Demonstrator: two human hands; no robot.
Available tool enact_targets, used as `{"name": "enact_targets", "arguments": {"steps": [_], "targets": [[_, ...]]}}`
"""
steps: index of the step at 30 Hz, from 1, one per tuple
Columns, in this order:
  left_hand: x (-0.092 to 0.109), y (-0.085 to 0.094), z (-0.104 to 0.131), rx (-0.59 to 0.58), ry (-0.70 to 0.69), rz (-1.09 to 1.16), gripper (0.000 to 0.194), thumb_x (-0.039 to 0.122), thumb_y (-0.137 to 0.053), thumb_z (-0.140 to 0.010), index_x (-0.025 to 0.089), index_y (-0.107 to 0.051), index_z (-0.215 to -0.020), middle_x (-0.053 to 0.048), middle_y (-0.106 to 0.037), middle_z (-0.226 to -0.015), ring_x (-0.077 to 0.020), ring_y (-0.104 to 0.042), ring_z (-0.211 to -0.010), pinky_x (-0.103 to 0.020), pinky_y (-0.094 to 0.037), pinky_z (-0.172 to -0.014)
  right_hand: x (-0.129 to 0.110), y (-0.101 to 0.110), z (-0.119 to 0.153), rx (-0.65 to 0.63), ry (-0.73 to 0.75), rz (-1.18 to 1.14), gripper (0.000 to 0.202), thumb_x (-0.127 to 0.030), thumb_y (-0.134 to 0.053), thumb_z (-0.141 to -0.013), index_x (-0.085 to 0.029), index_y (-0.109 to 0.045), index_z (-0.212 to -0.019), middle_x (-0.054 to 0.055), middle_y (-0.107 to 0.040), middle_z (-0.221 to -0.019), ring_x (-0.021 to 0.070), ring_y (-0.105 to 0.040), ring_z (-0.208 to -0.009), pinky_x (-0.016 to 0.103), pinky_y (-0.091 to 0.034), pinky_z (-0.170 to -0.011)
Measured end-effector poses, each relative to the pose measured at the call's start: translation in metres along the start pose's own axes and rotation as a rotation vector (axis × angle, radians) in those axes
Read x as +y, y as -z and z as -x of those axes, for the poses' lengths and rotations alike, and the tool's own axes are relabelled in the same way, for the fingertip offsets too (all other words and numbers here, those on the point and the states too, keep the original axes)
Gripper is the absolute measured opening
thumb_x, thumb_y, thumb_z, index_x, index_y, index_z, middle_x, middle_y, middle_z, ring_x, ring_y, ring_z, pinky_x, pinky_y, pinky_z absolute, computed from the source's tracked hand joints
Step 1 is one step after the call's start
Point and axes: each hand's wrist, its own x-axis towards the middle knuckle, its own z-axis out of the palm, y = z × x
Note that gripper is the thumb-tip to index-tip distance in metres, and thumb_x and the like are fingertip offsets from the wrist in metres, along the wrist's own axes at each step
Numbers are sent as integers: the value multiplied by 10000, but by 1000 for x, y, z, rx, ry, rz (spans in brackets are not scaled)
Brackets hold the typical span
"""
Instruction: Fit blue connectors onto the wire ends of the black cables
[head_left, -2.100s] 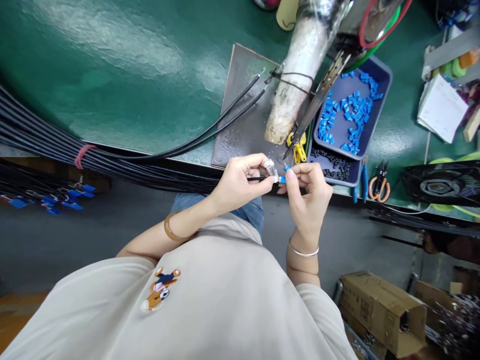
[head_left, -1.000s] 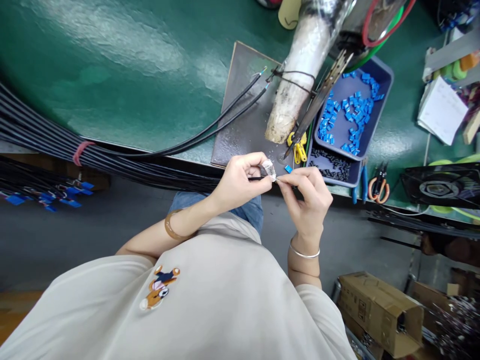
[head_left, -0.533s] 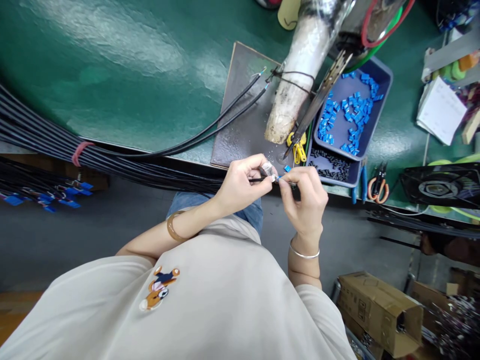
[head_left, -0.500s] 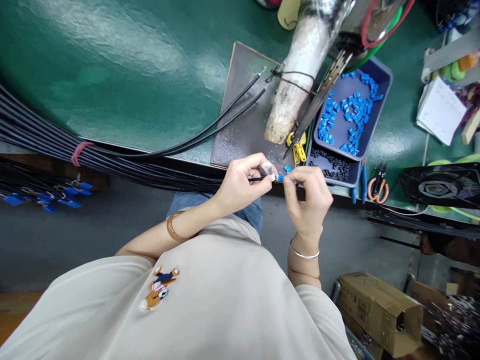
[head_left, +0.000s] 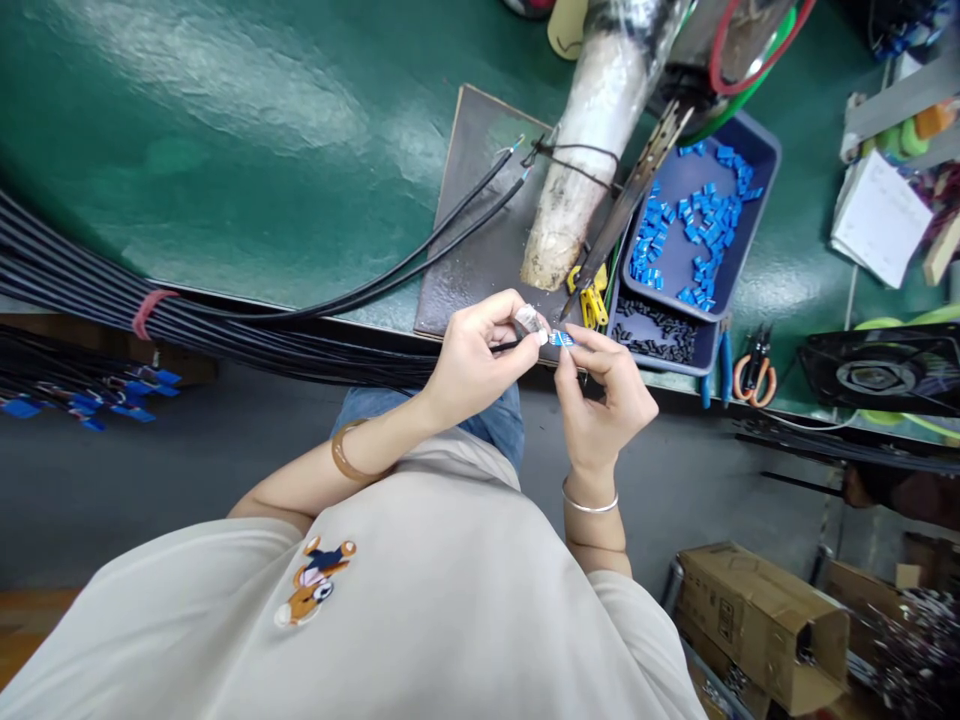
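My left hand (head_left: 484, 350) is closed on a black cable (head_left: 504, 346), close to its end. White wrapping covers the thumb and index fingertip. Facing it, my right hand (head_left: 606, 395) pinches a small blue circuit board (head_left: 561, 338) between thumb and fingers. The board lies right against the left fingertips, at the cable end; whether wires touch it is hidden. Just above the board is the tip of a dark soldering iron (head_left: 600, 250), fixed at a slant. A yellow clip-like tool (head_left: 593, 305) lies beside the iron.
A white wrapped duct (head_left: 566, 200) hangs over the dark mat (head_left: 469, 235). At right, a grey bin (head_left: 759, 225) holds blue boards, with small black parts (head_left: 656, 332) below. Orange-handled pliers (head_left: 756, 380) lie farther right. Bundled black cables (head_left: 247, 340) run along the left edge.
Both hands have risen slightly, and the right has shifted left. The blue board now shows its striped face. The loose blue piece seen near the iron tip no longer shows separately.
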Motion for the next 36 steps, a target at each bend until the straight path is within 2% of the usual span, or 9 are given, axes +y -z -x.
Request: {"name": "enact_targets", "arguments": {"steps": [5,9,13,18,28,36], "targets": [[1,0,-3,10,-21,-43,104,105,-613,-767,155,-531,-726,2,-632,-742,-76,-612,-674,-176,-503,-631,2,-2,-3,28,43,8,135,-111,-666,-839,-223,-628,-905,24,-761,-1045,150,-738,-930,274,-601,-764],[3,-2,-4,48,-29,-109,90,107,-617,-762,159,-553,-725,3,-619,-707,-84,-609,-662,-169,-475,-580,5,-2,-3,5,-6,-41,85,-150,-636,-867,-224,-611,-902,33,-753,-1070,177,-742,-955,313,-621,-760],[4,-4,-4,74,-33,-135,97,106,-618,-754,157,-547,-711,5,-615,-697,-64,-557,-599,-143,-384,-481,7,-3,-4,-20,-77,-121,79,-154,-636,-870,-221,-606,-900,39,-751,-1081,183,-741,-980,324,-632,-781],[1,-8,-4,102,-90,-182,96,86,-606,-743,157,-543,-727,26,-603,-700,-27,-441,-507,-135,-283,-414,7,-3,-4,-7,-87,-149,108,-135,-662,-848,-217,-620,-902,41,-752,-1075,181,-742,-972,329,-642,-780],[-2,-11,-1,135,-182,-235,106,81,-592,-758,170,-536,-753,28,-600,-726,-22,-395,-497,-150,-282,-423,8,-4,-6,2,-51,-142,107,-138,-667,-848,-221,-623,-900,41,-753,-1069,187,-751,-939,339,-651,-764],[-2,-12,-2,159,-206,-341,123,81,-578,-750,181,-510,-729,1,-636,-753,-63,-499,-590,-178,-346,-484,8,-4,-8,-6,-62,-135,81,-154,-659,-862,-223,-633,-897,41,-749,-1066,187,-733,-988,334,-631,-778]]}}
